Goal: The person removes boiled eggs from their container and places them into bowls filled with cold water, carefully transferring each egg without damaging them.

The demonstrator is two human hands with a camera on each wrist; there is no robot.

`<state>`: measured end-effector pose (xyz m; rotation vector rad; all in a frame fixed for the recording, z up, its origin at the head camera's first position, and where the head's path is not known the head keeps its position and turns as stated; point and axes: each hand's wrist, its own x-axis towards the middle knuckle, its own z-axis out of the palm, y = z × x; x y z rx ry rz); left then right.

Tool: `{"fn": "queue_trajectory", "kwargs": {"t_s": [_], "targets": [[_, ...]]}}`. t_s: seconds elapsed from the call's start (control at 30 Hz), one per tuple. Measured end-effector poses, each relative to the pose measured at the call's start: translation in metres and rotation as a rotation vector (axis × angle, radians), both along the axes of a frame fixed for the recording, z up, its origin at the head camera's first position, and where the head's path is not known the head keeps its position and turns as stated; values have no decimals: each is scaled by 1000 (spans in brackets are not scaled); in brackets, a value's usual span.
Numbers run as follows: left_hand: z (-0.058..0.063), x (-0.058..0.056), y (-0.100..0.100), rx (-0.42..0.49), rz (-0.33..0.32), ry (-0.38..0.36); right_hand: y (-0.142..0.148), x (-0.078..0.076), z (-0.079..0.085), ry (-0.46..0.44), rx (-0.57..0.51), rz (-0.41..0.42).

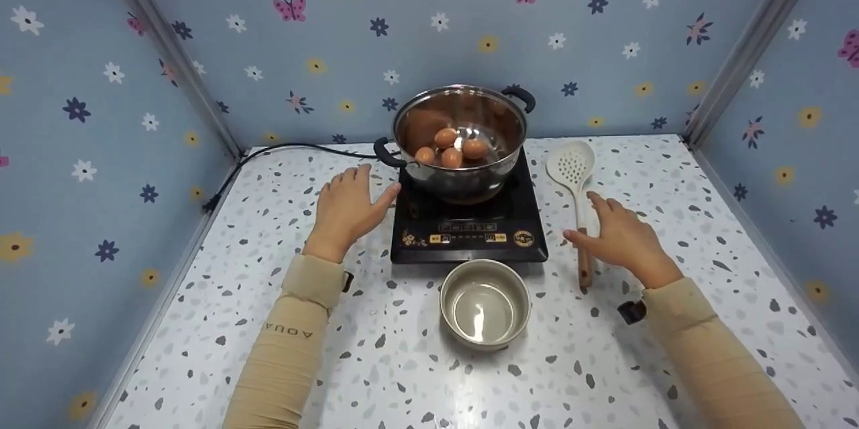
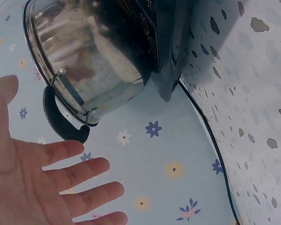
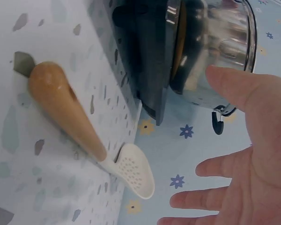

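A steel pot (image 1: 463, 177) with black handles stands on a black induction cooktop (image 1: 470, 251); several brown eggs (image 1: 451, 158) lie inside it. My left hand (image 1: 347, 209) is left of the cooktop, fingers spread and holding nothing; the left wrist view shows the pot's near handle (image 2: 61, 117) beyond the fingertips. On the other side, my right hand (image 1: 621, 237) hovers by a white slotted spoon (image 1: 572, 164), whose wooden handle (image 3: 68, 110) lies on the table. Its fingers are extended with nothing in them. In front of the cooktop sits a beige bowl (image 1: 486, 305) with nothing visible inside.
A black power cord (image 1: 288, 145) runs from behind the cooktop to the table's left edge. Blue flowered panels (image 1: 429, 26) wall in the speckled white table (image 1: 389, 375) at the back and both sides.
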<state>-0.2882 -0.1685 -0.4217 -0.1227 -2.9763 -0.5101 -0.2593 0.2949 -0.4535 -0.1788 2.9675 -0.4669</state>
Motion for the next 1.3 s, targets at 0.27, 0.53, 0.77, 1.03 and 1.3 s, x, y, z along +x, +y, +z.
{"fn": "queue_trajectory", "kwargs": {"t_s": [0.27,0.53,0.77,1.03,1.3], "targets": [[6,-9,-1,68,46,5,6,0,-7,-32,-64,-14],[14,-17,0,154,96,22,8,-3,-13,-84,-139,-47],[17,-27,1,233,86,2,14,-5,-18,-118,-142,-63],[20,-38,5,428,109,-90,17,-7,-27,-194,-136,-95],[25,-45,13,613,129,-193,16,-9,-38,-231,-105,-114]]}}
